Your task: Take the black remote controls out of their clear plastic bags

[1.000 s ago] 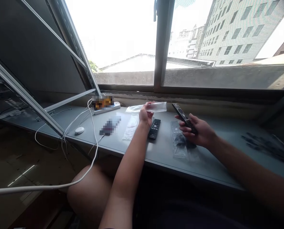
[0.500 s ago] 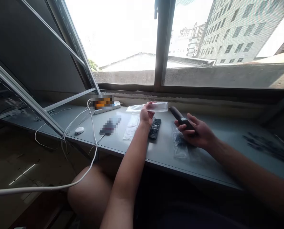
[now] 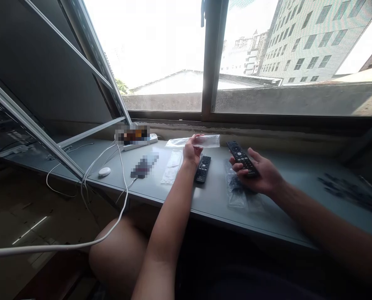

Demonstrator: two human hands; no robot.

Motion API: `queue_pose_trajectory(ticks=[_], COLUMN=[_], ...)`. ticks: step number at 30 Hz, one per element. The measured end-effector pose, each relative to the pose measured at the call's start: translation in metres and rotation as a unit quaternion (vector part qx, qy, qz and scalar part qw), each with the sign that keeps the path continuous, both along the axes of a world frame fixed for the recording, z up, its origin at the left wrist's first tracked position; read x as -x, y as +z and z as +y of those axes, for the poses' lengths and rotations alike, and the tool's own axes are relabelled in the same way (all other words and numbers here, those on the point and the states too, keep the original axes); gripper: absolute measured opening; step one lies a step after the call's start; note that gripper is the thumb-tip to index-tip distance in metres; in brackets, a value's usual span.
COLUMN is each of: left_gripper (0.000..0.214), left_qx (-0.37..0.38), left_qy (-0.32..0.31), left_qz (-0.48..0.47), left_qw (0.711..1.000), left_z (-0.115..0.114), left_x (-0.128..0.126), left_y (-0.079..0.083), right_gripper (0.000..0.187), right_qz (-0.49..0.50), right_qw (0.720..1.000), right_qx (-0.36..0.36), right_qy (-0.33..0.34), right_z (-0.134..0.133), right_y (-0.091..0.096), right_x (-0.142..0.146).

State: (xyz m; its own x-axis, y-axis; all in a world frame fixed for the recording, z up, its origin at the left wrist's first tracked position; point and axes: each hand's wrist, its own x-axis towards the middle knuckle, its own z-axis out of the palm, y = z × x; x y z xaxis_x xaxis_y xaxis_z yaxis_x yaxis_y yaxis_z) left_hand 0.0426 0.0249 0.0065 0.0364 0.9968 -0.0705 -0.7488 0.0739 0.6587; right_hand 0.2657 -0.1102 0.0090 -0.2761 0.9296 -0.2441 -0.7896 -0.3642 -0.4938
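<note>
A black remote control lies in my right hand, its button side facing up and its far end tilted toward the window. My fingers are wrapped round its lower half. My left hand is closed on a clear plastic bag, which stretches out to both sides of it. Beside my left wrist, a second black remote control rests on the table, buttons up. Under my right hand lie clear bags with something dark inside.
More clear bags lie left of my left forearm on the grey table. A blurred-out phone-like object, a white round disc and a power strip stand further left. A white cable loops across the front. Dark items lie far right.
My right hand has turned the remote control over: its plain dark back faced me before, and now its buttons show. My left hand has stayed in place with the bag.
</note>
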Motion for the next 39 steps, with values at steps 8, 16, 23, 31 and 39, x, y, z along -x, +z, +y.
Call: queue_pose_trajectory(ticks=[8,16,23,31,39], left_gripper=[0.019,0.02,0.019,0.018,0.017], left_qx=[-0.012,-0.006,-0.004,-0.007,-0.008], left_qy=[-0.003,-0.002,-0.007,-0.002,0.001], left_qz=[0.01,0.001,0.007,0.01,0.015], left_qw=[1.0,1.0,1.0,1.0,1.0], left_z=[0.004,0.004,0.004,0.003,0.001], left_x=[0.0,0.0,0.0,0.001,0.001], left_y=[-0.006,-0.005,-0.005,-0.005,-0.003], right_gripper=[0.046,0.047,0.036,0.046,0.042], right_qz=[0.043,-0.001,0.043,0.06,0.023], right_qw=[0.999,1.0,0.999,0.998,1.0], right_qx=[-0.013,0.019,-0.002,0.012,0.006], right_qy=[0.029,-0.006,0.008,0.007,0.01], right_z=[-0.003,-0.003,-0.003,-0.008,-0.004], right_y=[0.003,0.008,0.002,0.008,0.003], right_x=[0.003,0.006,0.004,0.009,0.003])
